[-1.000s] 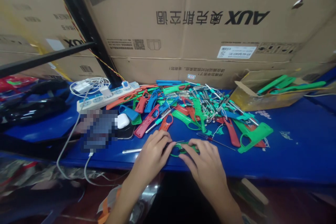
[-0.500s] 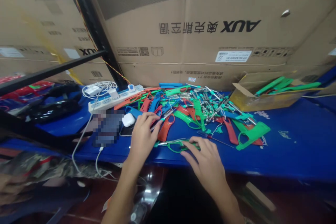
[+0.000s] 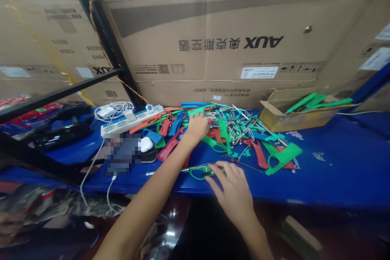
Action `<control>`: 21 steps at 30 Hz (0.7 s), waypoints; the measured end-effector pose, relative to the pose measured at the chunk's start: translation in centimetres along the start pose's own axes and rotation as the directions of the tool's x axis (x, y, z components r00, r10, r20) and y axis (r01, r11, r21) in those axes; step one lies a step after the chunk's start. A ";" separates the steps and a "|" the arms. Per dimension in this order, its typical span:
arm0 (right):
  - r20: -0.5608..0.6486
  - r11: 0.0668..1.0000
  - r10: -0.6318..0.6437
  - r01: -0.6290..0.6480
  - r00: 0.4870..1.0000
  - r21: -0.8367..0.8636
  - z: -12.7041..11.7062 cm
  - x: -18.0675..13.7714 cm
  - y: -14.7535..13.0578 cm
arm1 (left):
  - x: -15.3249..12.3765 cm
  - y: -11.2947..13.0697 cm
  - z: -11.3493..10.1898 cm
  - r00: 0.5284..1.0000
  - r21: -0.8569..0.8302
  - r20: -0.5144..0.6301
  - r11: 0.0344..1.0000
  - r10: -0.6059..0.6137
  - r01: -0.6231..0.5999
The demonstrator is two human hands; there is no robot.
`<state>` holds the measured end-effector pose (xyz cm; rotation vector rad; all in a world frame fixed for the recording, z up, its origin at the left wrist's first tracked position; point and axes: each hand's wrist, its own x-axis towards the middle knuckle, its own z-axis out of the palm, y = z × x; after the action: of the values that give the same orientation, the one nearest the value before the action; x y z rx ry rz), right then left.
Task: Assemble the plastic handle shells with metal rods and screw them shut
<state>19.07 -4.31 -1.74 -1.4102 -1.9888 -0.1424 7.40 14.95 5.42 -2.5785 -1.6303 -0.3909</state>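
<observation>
A pile of red, green and blue plastic scissor handles and metal blades [image 3: 234, 130] lies on the blue table [image 3: 335, 174]. My left hand [image 3: 197, 126] reaches into the middle of this pile with its fingers curled; what they grip is hidden. My right hand [image 3: 230, 185] sits at the table's near edge. Its fingertips press on a pair of green-handled scissors [image 3: 198, 171] whose metal blades point left. A larger green handle [image 3: 282, 156] lies at the pile's right end.
A white power strip [image 3: 122, 124] with chargers and cables, a white earbud case [image 3: 146, 144] and a blurred-out phone [image 3: 122, 154] lie left of the pile. An open cardboard box [image 3: 292, 120] of green parts stands at right. Large cartons [image 3: 228, 44] and a black metal post [image 3: 106, 44] stand behind.
My left hand left the green scissors and moved forward into the pile. My right hand stayed on the scissors. The view tilted up slightly.
</observation>
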 end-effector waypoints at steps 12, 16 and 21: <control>-0.025 1.000 0.021 -0.021 0.999 0.014 0.3 -0.1 0.0 | 0.6 1.6 0.6 0.993 -0.140 -0.080 0.987 -0.087 0.076; -0.020 0.999 0.025 -0.025 0.999 0.022 0.3 -0.2 0.1 | 0.6 0.4 -1.2 0.966 -0.367 -0.191 0.925 -0.176 0.096; -0.029 0.999 0.026 -0.025 0.999 0.030 0.1 -0.2 0.0 | -3.2 -1.9 -3.0 0.945 -0.703 -0.220 0.711 -0.242 0.019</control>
<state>19.07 -4.41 -1.96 -1.4063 -1.9409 -0.1205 3.89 12.39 7.42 -2.6307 -1.7942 -1.6127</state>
